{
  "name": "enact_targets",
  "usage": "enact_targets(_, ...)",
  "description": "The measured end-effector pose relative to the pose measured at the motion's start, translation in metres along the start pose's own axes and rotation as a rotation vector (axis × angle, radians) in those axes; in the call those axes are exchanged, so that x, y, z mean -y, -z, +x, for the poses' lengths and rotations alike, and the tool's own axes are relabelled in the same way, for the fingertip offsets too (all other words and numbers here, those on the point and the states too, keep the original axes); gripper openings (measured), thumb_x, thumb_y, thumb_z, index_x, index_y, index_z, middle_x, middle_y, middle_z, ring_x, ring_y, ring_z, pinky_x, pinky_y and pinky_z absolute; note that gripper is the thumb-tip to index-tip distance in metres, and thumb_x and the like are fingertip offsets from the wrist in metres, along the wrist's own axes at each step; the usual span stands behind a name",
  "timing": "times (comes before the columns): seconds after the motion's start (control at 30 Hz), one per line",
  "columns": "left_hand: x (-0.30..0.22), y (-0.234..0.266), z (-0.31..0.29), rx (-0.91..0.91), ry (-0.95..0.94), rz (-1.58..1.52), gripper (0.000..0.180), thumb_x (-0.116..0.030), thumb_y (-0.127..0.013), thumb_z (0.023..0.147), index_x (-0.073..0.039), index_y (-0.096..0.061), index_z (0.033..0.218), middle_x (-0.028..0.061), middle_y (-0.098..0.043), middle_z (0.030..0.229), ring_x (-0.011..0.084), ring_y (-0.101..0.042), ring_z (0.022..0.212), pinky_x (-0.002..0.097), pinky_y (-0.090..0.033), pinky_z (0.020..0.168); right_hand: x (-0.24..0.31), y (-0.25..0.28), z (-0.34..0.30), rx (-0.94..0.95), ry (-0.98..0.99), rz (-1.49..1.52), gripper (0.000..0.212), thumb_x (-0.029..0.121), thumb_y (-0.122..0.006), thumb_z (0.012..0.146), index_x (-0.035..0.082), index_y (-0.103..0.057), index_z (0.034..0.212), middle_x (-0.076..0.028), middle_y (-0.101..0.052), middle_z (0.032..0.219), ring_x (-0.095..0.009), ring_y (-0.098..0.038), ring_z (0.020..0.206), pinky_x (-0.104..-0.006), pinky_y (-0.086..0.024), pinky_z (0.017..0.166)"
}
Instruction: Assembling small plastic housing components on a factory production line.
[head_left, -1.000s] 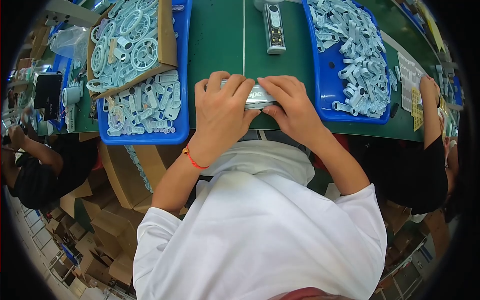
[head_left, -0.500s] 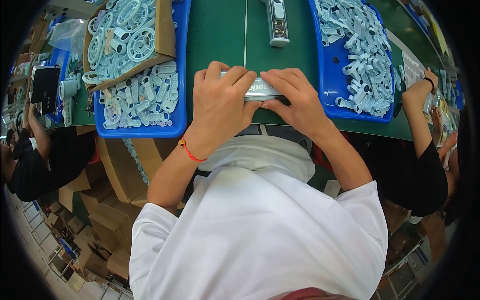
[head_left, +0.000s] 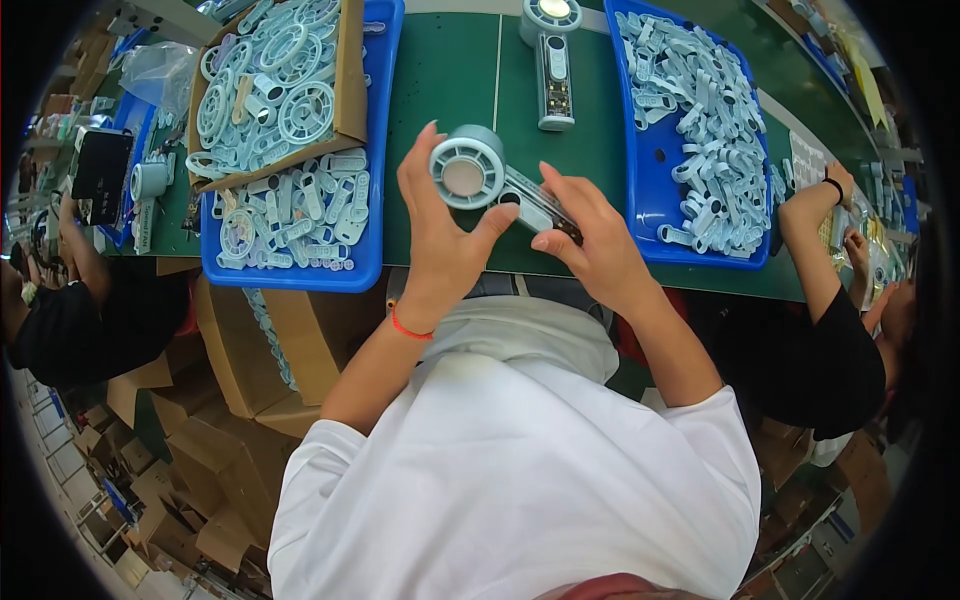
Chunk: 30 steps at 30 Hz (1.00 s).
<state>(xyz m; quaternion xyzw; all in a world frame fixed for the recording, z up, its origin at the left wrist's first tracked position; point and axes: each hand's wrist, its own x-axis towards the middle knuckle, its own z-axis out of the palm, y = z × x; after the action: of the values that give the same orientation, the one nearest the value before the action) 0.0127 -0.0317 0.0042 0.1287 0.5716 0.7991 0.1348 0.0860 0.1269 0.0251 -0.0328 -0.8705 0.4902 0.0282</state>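
A pale blue handheld fan (head_left: 482,152) is held tilted in front of me, round head to the left, handle angled down to the right. My left hand (head_left: 438,225) curves around the head, thumb pressing near where the handle joins it. The lower handle is gripped by my right hand (head_left: 602,235) between thumb and fingers, which partly hide it. A button and dark inner parts show on the handle. Beyond my hands, a second handheld fan (head_left: 556,85) lies on the green table (head_left: 440,75), handle toward me, parts visible inside its lower end.
On the left, a blue tray (head_left: 290,280) holds small pale blue parts and a cardboard box (head_left: 350,80) of rings and covers. Another blue tray (head_left: 648,215) of small parts stands right. People in black sit on both sides, one arm (head_left: 815,220) reaching in at right.
The fan has turned from lying level under both hands to showing its round head at left. My left hand has opened around the head. My view has shifted slightly.
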Motion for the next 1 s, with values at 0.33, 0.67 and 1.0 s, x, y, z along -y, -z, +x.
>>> enact_targets(0.33, -0.009, 0.001, 0.011, 0.406, -0.734, 1.48, 0.049, -0.034, -0.072, 0.064, -0.008, -0.061, 0.103, 0.0039, -0.057, 0.102, 0.0299, -0.048, 0.107, 0.0508, -0.036, 0.088, -0.018, -0.014, -0.006, -0.22, 0.282, -0.328, 0.05, -0.002, -0.065, 0.068, 0.005, -0.056, 0.117, -0.012, -0.054, 0.117, -0.031, -0.052, 0.104, -0.0391, -0.04, 0.09)
enact_targets(0.67, -0.008, -0.003, 0.022, 0.349, -0.866, 1.438, 0.043, -0.03, -0.073, 0.061, -0.007, -0.061, 0.095, 0.0022, -0.058, 0.092, 0.0282, -0.05, 0.092, 0.045, -0.038, 0.077, -0.027, -0.023, -0.002, -0.374, 0.372, -0.428, 0.05, -0.003, -0.065, 0.064, 0.003, -0.058, 0.113, -0.012, -0.056, 0.111, -0.032, -0.053, 0.1, -0.0386, -0.041, 0.087)
enact_targets(1.0, -0.02, -0.002, 0.008, 0.446, -0.654, 1.59, 0.055, -0.021, -0.076, 0.056, -0.004, -0.057, 0.104, 0.0083, -0.053, 0.103, 0.0288, -0.049, 0.1, 0.0487, -0.038, 0.087, -0.005, -0.012, 0.007, -0.063, 0.351, -0.521, 0.06, -0.003, -0.069, 0.062, 0.0, -0.049, 0.118, -0.012, -0.054, 0.114, -0.031, -0.051, 0.105, -0.0403, -0.037, 0.092)
